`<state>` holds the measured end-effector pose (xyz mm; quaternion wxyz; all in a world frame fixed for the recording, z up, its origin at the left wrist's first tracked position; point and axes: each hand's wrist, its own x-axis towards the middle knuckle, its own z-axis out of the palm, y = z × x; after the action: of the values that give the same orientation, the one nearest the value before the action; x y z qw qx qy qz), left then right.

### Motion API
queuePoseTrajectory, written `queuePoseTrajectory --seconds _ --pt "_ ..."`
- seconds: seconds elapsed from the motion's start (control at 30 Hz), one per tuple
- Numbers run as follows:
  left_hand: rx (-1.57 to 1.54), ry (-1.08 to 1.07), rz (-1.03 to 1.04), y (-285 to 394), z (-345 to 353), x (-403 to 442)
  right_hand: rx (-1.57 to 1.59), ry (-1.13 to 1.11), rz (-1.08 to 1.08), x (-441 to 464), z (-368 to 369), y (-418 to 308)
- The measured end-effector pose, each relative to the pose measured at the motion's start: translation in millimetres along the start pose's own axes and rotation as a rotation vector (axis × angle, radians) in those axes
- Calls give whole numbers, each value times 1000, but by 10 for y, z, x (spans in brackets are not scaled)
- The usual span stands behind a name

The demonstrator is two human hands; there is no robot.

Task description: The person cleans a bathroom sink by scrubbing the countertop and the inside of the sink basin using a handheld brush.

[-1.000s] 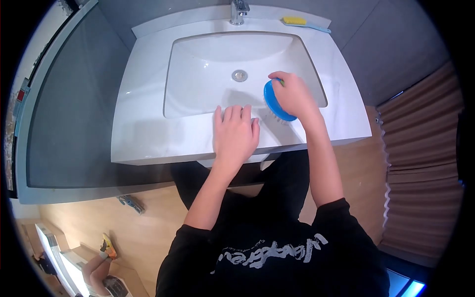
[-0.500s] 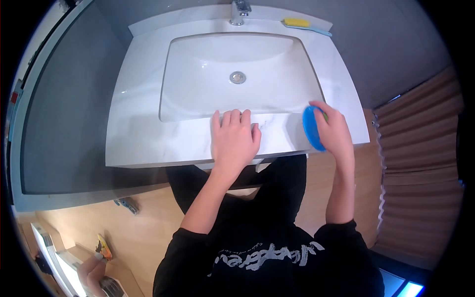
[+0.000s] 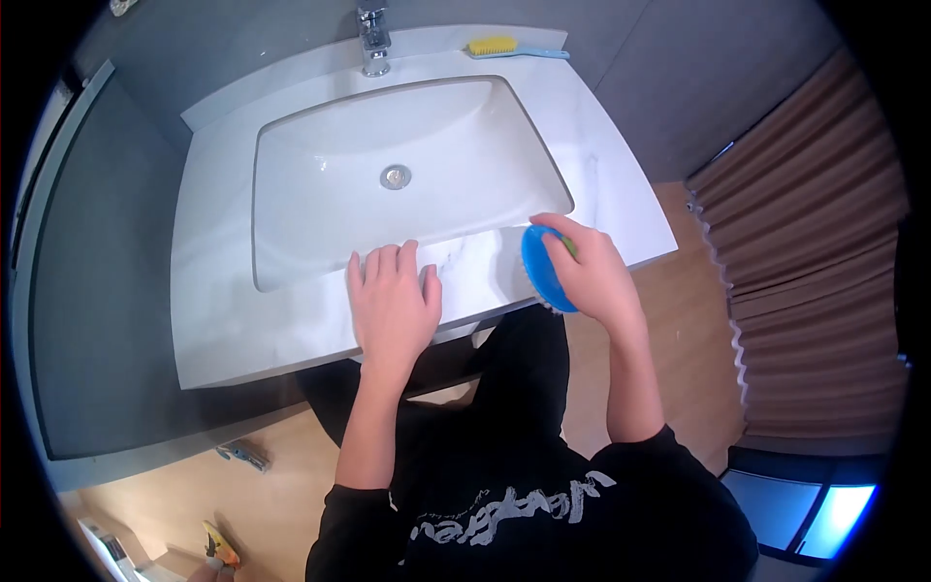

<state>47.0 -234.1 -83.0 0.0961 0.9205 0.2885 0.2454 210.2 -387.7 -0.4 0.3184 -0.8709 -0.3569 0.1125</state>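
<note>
A blue oval scrub brush (image 3: 543,269) with a bit of green at its handle is gripped by my right hand (image 3: 603,283). It is held tilted at the front right edge of the white marbled countertop (image 3: 218,330), pale bristles showing along its lower rim. I cannot tell whether the bristles touch the counter. My left hand (image 3: 393,306) lies flat on the counter's front strip, fingers stretched toward the white sink basin (image 3: 325,218), holding nothing.
A chrome faucet (image 3: 374,44) stands behind the basin, above the drain (image 3: 396,177). A yellow-bristled brush (image 3: 493,46) with a light blue handle lies at the back right. A brown curtain (image 3: 805,262) hangs right. Another person's foot (image 3: 221,545) shows at lower left.
My view has turned, so sink and counter sit further left and tilted. My right hand still holds the blue brush near the right front edge; my left hand still rests on the counter.
</note>
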Motion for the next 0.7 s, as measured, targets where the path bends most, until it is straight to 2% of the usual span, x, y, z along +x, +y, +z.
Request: queuePoseTrajectory --seconds 0.07,0.33,0.4,0.57,0.67,0.7 --pt "-6 10 2 5 1 -9 63 5 117 -28 -103 98" --pt "-28 55 12 -2 9 -23 34 172 161 462 -365 614" --pt "-19 50 19 -3 3 -17 43 192 289 536 -447 529" --pt "-21 34 8 4 3 -9 -24 181 256 479 -361 477" --pt "-19 27 -3 4 -11 -1 -85 137 132 276 -233 447" --pt "-16 16 -5 6 -17 1 -60 121 177 203 -233 366"
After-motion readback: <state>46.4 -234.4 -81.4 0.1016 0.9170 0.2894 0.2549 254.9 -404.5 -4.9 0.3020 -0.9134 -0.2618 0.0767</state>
